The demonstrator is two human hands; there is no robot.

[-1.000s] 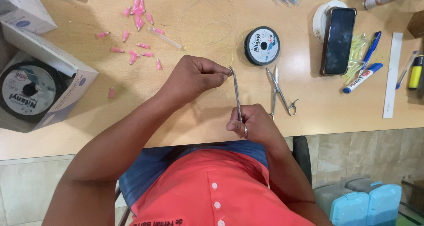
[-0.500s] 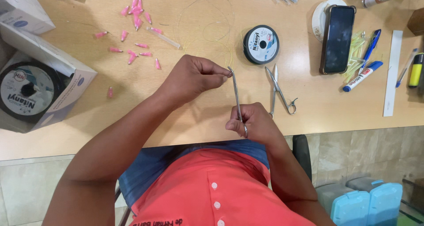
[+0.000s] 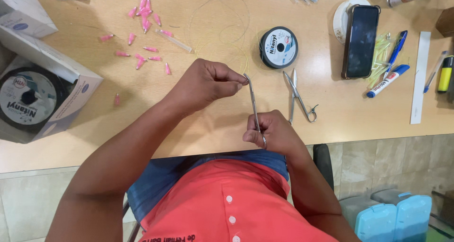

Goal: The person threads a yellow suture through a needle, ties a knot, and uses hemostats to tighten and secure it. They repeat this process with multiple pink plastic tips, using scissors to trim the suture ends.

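My right hand (image 3: 270,132) is closed round the ring handles of slim curved metal forceps (image 3: 254,105), held upright over the wooden table's near edge. At the forceps' tip my left hand (image 3: 208,82) has thumb and fingers pinched together; whatever they pinch is too small to see. Thin yellowish line (image 3: 222,22) loops across the table beyond the hands. A small black spool of line (image 3: 279,47) lies just past the tip. Open metal scissors (image 3: 298,95) rest flat to the right of the forceps.
Pink needle caps (image 3: 142,34) are scattered at the upper left, beside a clear tube (image 3: 176,41). A cardboard box with a large spool (image 3: 28,97) sits far left. A dark phone (image 3: 361,41), pens (image 3: 388,81), a ruler (image 3: 420,76) and a yellow marker (image 3: 445,74) lie right.
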